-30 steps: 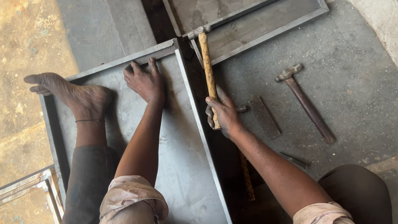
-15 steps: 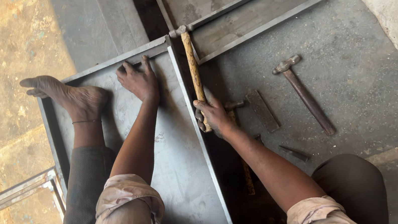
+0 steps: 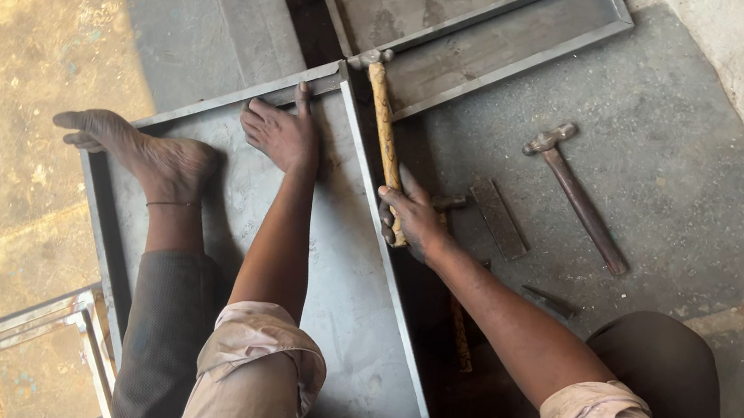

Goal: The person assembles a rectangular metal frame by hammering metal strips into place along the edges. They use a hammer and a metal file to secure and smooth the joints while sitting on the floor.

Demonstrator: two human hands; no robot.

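Note:
My left hand [image 3: 282, 132] presses flat, fingers spread, on the far end of a grey sheet-metal tray [image 3: 342, 300] with folded rims. My right hand [image 3: 410, 218] grips the yellow wooden handle of a hammer [image 3: 382, 130]. Its metal head rests on the tray's far right corner, against the rim. My bare left foot [image 3: 138, 152] stands inside the tray near its left rim.
A second hammer [image 3: 577, 194] with a dark handle lies on the stone floor to the right. A flat chisel [image 3: 499, 218] and another small tool [image 3: 550, 302] lie near my right wrist. Another metal tray [image 3: 507, 36] lies beyond. A metal frame [image 3: 5, 344] sits at lower left.
The hammer head has come down from above the corner onto the tray's far right corner. My left hand and foot stay pressed on the tray.

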